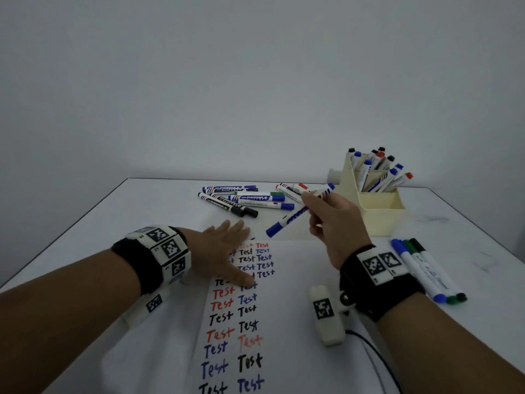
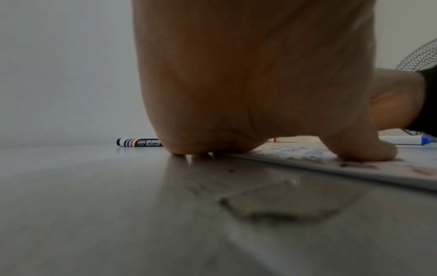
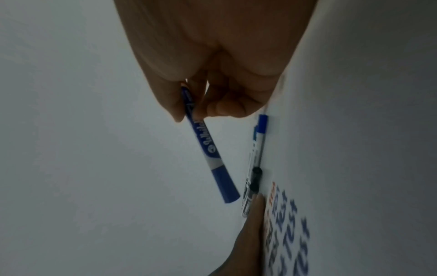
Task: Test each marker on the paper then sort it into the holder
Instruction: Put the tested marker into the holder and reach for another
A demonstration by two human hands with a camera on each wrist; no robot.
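Observation:
My right hand (image 1: 326, 211) holds a capped blue marker (image 1: 295, 216) in the air above the paper's far end, cap pointing down-left; the right wrist view shows the same blue marker (image 3: 208, 147) between thumb and fingers. My left hand (image 1: 227, 245) lies flat with straight fingers on the paper (image 1: 289, 322), which is covered with the word "Test" in red, blue and black. A cream holder (image 1: 377, 206) at the back right has several markers standing in it. A heap of loose markers (image 1: 247, 199) lies beyond the paper.
Three thin markers (image 1: 426, 271), one blue and two green, lie side by side right of my right wrist. The table's left edge (image 1: 62, 234) runs diagonally. A wire-mesh object (image 2: 421, 56) shows at the far right of the left wrist view.

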